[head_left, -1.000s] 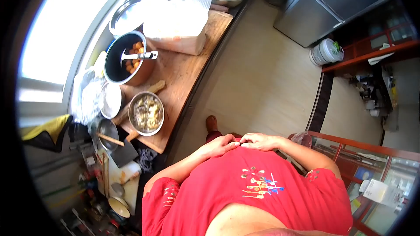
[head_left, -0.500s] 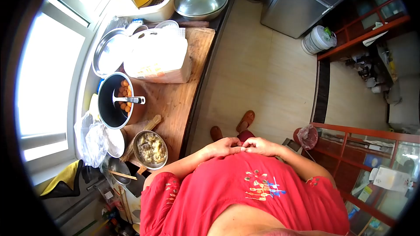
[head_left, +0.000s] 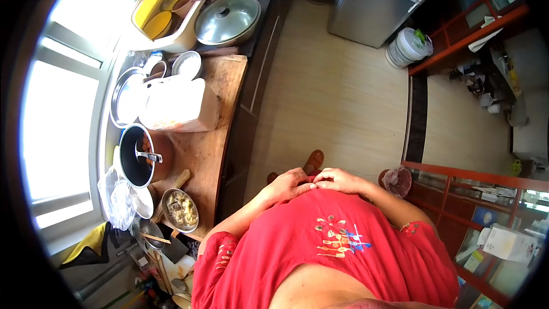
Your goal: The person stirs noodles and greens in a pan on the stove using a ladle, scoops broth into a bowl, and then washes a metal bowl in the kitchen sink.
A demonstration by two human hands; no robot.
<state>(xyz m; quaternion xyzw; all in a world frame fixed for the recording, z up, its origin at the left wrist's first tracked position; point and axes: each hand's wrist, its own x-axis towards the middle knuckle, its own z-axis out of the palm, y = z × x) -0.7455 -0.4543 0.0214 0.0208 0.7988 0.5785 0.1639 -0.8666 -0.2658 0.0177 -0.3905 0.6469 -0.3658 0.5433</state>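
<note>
My left hand (head_left: 290, 185) and my right hand (head_left: 338, 181) meet in front of the belly, at the front edge of the red shirt (head_left: 286, 234). The fingers of both are bent and pressed together, and the fingertips nearly touch. Whatever lies between them is too small to make out. To the left, a metal bowl of mixed food (head_left: 180, 210) sits on the wooden board (head_left: 197, 149). Behind it stands a dark pot (head_left: 132, 163) with round brown pieces and a ladle (head_left: 150, 155) in it.
A white container (head_left: 177, 106), a lidded pan (head_left: 227, 18) and a basin with yellow bowls (head_left: 189, 34) stand along the counter. Beyond the floor are a fridge (head_left: 372, 8) and a white bucket (head_left: 408, 48). A red-framed glass cabinet (head_left: 474, 177) is at right.
The view has turned, so the counter things appear further left and lower, and more of the basin shows. Both hands stay together at the shirt's edge.
</note>
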